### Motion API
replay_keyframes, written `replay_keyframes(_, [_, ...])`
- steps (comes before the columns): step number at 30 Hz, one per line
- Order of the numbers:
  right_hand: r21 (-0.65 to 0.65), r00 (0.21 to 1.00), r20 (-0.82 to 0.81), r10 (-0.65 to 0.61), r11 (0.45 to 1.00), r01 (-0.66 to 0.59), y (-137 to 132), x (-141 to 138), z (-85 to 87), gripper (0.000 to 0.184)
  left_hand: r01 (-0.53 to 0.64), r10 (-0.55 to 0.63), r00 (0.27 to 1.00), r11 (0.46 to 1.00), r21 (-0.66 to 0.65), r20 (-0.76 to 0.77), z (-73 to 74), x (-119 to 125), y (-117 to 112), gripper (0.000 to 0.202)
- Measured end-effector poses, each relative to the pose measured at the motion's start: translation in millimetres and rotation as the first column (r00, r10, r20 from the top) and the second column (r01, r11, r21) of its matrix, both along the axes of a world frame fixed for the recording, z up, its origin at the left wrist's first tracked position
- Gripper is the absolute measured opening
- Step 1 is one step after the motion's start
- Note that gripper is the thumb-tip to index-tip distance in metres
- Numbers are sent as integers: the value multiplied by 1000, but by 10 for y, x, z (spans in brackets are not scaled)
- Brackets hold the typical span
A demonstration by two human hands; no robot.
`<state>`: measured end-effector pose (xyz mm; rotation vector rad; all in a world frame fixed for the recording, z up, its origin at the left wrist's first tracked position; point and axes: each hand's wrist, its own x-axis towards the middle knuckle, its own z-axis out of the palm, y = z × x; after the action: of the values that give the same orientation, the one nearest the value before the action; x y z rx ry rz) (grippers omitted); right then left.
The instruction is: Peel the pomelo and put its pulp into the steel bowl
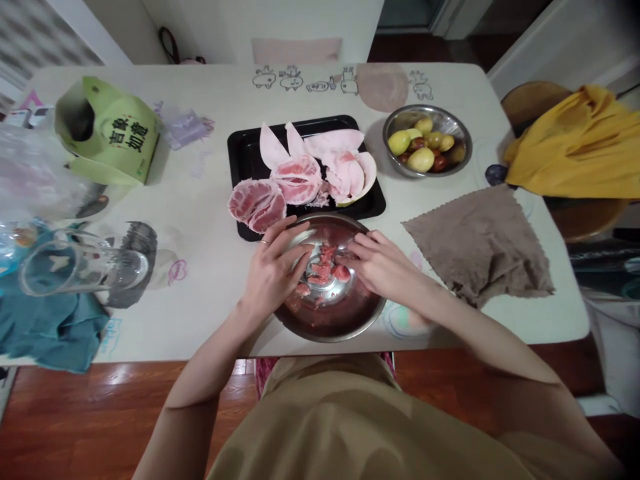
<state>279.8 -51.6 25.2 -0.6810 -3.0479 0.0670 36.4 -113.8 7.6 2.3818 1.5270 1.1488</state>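
Both hands (327,267) pinch wet pink pomelo flesh (326,263) over bowl (350,327).

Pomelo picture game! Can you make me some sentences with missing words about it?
Both hands, left hand and right hand, reach into the steel ____. The peeled pomelo lies on a ____ tray. The brown cloth lies to the ____ of the tray.
Missing words: bowl; black; right
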Motion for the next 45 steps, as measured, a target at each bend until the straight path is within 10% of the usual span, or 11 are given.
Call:
replay_keyframes(17, [-14, 997, 73, -25, 1000, 26, 47, -82, -41, 17, -31, 31, 999, 1000, -4, 23, -12, -16, 10, 11])
replay_keyframes(24, [-23, 973, -156, -171, 985, 169, 311, 21, 372, 32, -29, 27, 998, 999, 34, 56, -28, -37, 19, 17])
replay_keyframes(29, [31, 887, -361, -289, 946, 321, 759, -101, 285, 26, -50, 48, 996, 998, 25, 71, -18, -40, 26, 12])
replay_keyframes(35, [64, 889, -329, -320, 931, 359, 1231, -286, 11, 20, 5, -8, 999, 998, -66, -42, -103, -63, -22, 26])
replay_keyframes(45, [113, 932, -314, -180, 968, 225, 1140, -537, 90, 29, 289, -288, 924, 957, -35, -253, -44, -93, -60, 34])
